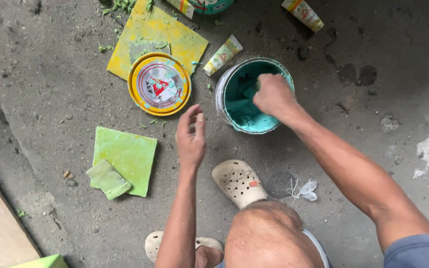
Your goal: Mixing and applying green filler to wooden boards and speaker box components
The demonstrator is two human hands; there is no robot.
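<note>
Bucket: a round white plastic bucket (220, 99) on the concrete floor (373, 124), coated inside with teal-green paint or paste.
Right hand: the right hand (273, 95) is down inside the bucket's mouth, fingers curled around something pale; what it is I cannot tell.
Left hand: the left hand (190, 139) hovers just left of the bucket, fingers loosely spread, holding nothing.
Handling: the bucket looks stiff and fairly light; its wet inside is likely slippery, so the dry outer wall or rim seems the safest grip.
Lid: a round yellow metal lid (159, 84) lies left of the bucket, on a yellow square tile (175, 34).
Tiles: green square tile (127, 156) with a small green block (107, 179), lower left of the bucket.
Tube: a cream squeeze tube (223, 54) just above-left of the bucket.
</note>
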